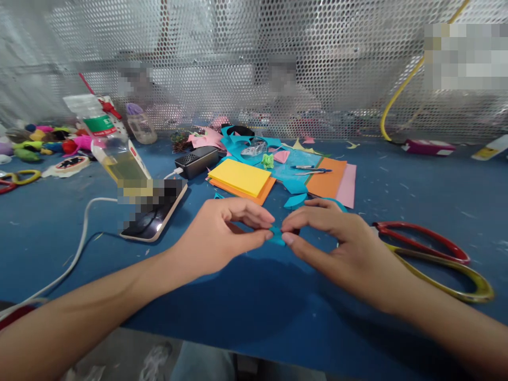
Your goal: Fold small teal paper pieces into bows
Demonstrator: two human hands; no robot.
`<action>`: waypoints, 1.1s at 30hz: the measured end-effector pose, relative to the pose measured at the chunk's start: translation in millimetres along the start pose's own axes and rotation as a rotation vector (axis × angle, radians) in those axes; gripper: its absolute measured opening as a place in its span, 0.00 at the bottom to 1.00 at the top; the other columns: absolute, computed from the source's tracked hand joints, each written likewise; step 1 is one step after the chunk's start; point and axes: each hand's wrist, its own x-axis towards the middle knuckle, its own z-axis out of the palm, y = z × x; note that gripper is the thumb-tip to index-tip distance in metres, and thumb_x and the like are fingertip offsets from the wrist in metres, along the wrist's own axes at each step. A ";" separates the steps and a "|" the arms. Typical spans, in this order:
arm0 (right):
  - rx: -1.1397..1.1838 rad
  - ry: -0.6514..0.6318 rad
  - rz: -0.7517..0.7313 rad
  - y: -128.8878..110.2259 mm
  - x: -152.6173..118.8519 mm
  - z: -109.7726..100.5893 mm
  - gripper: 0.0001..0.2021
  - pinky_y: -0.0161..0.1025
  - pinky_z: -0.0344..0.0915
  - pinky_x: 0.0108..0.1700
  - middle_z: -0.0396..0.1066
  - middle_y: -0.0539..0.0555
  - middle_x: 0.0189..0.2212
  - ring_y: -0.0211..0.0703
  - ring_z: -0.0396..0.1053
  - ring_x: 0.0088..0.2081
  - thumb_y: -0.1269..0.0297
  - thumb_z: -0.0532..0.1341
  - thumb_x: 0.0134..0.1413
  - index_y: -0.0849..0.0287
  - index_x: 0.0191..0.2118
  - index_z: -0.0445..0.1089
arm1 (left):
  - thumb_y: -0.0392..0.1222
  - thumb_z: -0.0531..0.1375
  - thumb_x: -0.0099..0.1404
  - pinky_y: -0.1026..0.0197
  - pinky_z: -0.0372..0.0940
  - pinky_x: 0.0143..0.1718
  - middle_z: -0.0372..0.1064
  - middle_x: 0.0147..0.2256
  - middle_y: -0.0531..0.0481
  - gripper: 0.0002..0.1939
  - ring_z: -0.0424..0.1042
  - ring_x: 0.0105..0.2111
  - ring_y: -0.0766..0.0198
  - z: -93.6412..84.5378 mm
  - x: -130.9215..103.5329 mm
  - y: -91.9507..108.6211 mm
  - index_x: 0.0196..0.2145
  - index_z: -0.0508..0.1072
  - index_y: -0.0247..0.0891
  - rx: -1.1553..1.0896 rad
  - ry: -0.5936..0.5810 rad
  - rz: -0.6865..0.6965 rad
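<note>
Between my two hands, above the blue table, is a small piece of blue paper (277, 236). My left hand (228, 230) pinches its left side between thumb and fingertips. On the other side, my right hand (333, 235) grips it with thumb and index finger, and the fingertips cover part of it. Just beyond the hands lie a leaf-shaped blue paper cutout (296, 201) and a stack of yellow and orange paper (240, 177). Large scissors (432, 259) with red and yellow handles rest by my right wrist, their blades hidden behind the hand.
A phone (155, 214) with a white cable (84, 241) lies left, near a tilted bottle (119, 153) and a black speaker-like box (197, 161). Paper scraps (206, 138), pens (311, 170) and orange sheets (328, 179) lie toward the perforated metal screen (222, 37).
</note>
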 end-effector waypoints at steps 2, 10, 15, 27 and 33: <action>-0.006 0.001 -0.012 -1.1 -0.6 0.3 0.04 0.50 0.53 0.51 0.71 0.45 0.24 0.37 0.68 0.27 0.69 0.58 0.50 0.55 0.26 0.66 | 0.35 0.65 0.51 0.69 0.68 0.29 0.75 0.28 0.51 0.07 0.73 0.29 0.67 -0.1 1.0 -0.7 0.30 0.74 0.34 -0.025 -0.022 -0.026; -0.065 -0.024 -0.116 -3.4 -4.5 3.3 0.06 0.49 0.48 0.54 0.73 0.44 0.27 0.35 0.70 0.29 0.72 0.58 0.50 0.55 0.27 0.67 | 0.34 0.67 0.46 0.72 0.58 0.21 0.68 0.23 0.56 0.08 0.63 0.21 0.74 -1.5 2.4 5.8 0.24 0.71 0.35 0.006 -0.139 -0.140; -0.098 -0.072 -0.179 -1.1 -6.2 7.8 0.04 0.48 0.46 0.54 0.73 0.44 0.29 0.35 0.70 0.32 0.70 0.57 0.54 0.55 0.30 0.66 | 0.38 0.67 0.47 0.69 0.58 0.23 0.66 0.23 0.56 0.09 0.63 0.22 0.72 1.2 -0.3 3.4 0.23 0.69 0.35 0.034 -0.194 -0.182; -0.113 0.004 -0.114 23.3 1.8 6.8 0.05 0.51 0.51 0.52 0.70 0.46 0.27 0.37 0.67 0.29 0.67 0.54 0.56 0.54 0.29 0.62 | 0.69 0.50 0.54 0.50 0.63 0.28 0.71 0.29 0.32 0.33 0.71 0.31 0.42 -93.1 22.9 -6.7 0.27 0.74 0.33 1.399 -0.095 -0.594; -0.119 0.030 -0.138 20.3 -0.3 9.6 0.05 0.50 0.51 0.52 0.70 0.46 0.27 0.36 0.68 0.30 0.69 0.55 0.55 0.55 0.29 0.62 | 0.73 0.45 0.52 0.48 0.63 0.33 0.69 0.43 0.28 0.41 0.70 0.41 0.36 -119.4 13.0 -29.2 0.44 0.69 0.32 1.387 -0.003 -0.761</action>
